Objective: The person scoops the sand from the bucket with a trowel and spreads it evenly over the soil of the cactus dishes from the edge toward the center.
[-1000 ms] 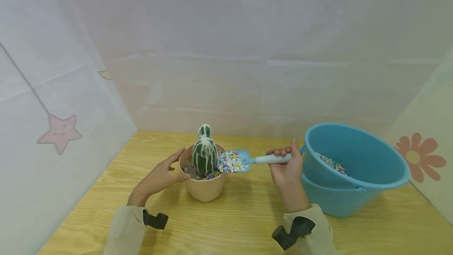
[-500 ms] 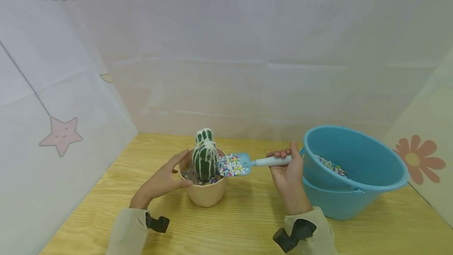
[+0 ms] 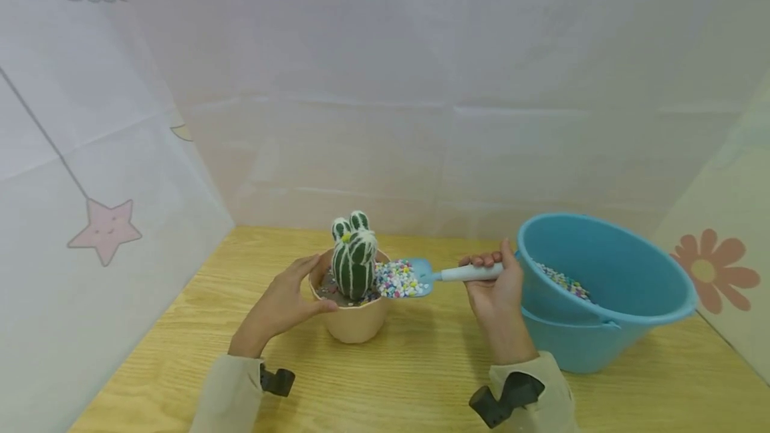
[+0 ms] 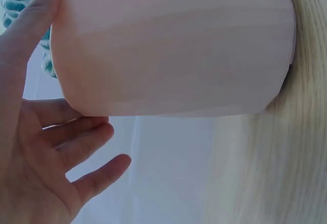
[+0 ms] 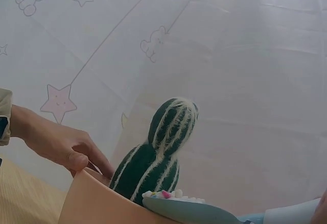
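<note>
Nearest to me are the two sleeved forearms resting low over the wooden tabletop [image 3: 397, 379]. The left hand [image 3: 283, 303] cups the side of the peach pot [image 3: 353, 321], thumb at the near rim and fingers [image 4: 89, 134] loosely spread around its wall, steadying it rather than clamping it. The right hand [image 3: 496, 289] has its fingers curled round the white handle of the small blue scoop [image 3: 421, 275], thumb on top.

The pot stands upright on the tabletop between the hands, with the striped green cactus [image 3: 353, 260] rising out of it, slightly leaning, its two small knobs at the top. Dark soil shows around the cactus base, with a few coloured pebbles already scattered on it, so the topping looks begun but far from finished: most of the soil surface is still bare.

The scoop lies nearly level, its long axis running left to right, blade pointing left toward the cactus and resting at the pot's right rim, handle pointing back to the right hand. Its load of coloured pebbles [image 3: 394, 279] sits heaped on the blade, not yet tipped out, as far as I can judge.

Farther right, touching the right hand, the blue bucket [image 3: 625, 286] sits tilted, with more pebbles lying inside.
</note>
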Demonstrator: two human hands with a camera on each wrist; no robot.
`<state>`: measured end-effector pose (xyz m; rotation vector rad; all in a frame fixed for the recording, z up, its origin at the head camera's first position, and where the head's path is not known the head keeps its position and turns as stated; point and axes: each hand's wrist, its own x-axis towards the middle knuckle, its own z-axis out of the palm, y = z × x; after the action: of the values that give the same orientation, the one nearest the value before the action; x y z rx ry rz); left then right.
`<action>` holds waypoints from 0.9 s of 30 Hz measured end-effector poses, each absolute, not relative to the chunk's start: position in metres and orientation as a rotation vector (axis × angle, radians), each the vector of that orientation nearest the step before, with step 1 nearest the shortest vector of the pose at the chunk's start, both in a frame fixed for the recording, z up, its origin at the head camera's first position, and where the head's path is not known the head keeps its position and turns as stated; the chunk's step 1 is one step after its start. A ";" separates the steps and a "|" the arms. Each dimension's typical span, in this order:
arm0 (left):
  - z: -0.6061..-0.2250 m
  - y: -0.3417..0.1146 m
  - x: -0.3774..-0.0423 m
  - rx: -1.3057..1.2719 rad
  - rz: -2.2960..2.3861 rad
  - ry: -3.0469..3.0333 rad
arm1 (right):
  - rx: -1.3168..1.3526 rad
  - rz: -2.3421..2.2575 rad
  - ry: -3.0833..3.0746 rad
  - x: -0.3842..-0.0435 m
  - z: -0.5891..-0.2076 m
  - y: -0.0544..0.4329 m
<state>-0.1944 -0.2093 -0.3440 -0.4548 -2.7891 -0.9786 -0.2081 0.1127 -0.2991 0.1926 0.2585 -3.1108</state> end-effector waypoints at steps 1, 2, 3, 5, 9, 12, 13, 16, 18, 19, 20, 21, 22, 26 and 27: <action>-0.345 -0.210 -0.195 -0.463 -1.000 -2.794 | 0.193 -3.108 0.258 -0.208 -0.299 0.113; -0.346 -0.210 -0.195 -0.472 -1.030 -2.803 | 0.193 -3.105 0.257 -0.208 -0.299 0.113; -0.347 -0.210 -0.196 -0.481 -1.058 -2.811 | 0.192 -3.104 0.255 -0.207 -0.299 0.113; -0.349 -0.211 -0.196 -0.489 -1.101 -2.834 | 0.186 -3.106 0.271 -0.207 -0.299 0.114; -0.346 -0.207 -0.194 -0.485 -1.097 -2.893 | 0.167 -3.113 0.339 -0.206 -0.298 0.113; -0.340 -0.205 -0.191 -0.469 -1.098 -2.936 | 0.148 -3.115 0.395 -0.206 -0.296 0.113; -0.339 -0.204 -0.191 -0.465 -1.112 -2.942 | 0.141 -3.116 0.417 -0.206 -0.296 0.113; -0.339 -0.204 -0.191 -0.464 -1.199 -2.913 | 0.109 -3.120 0.466 -0.205 -0.296 0.113; -0.341 -0.205 -0.193 -0.478 -1.254 -2.881 | 0.086 -3.120 0.488 -0.205 -0.296 0.113; -0.343 -0.205 -0.195 -0.488 -1.279 -2.866 | 0.075 -3.116 0.497 -0.205 -0.296 0.113; -0.345 -0.206 -0.196 -0.499 -1.300 -2.853 | 0.064 -3.113 0.507 -0.205 -0.297 0.113; -0.347 -0.206 -0.197 -0.509 -1.298 -2.847 | 0.054 -3.109 0.512 -0.205 -0.297 0.112; -0.348 -0.206 -0.197 -0.518 -1.292 -2.843 | 0.043 -3.107 0.519 -0.205 -0.297 0.112; -0.346 -0.205 -0.196 -0.532 -1.206 -2.843 | -0.010 -3.113 0.544 -0.204 -0.297 0.110; -0.345 -0.205 -0.195 -0.527 -1.187 -2.845 | -0.028 -3.115 0.547 -0.203 -0.297 0.110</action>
<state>-0.1952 -0.2048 -0.3454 -0.5270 -2.8454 -1.1869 -0.2034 0.1103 -0.2971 -0.0283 0.5467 -3.1153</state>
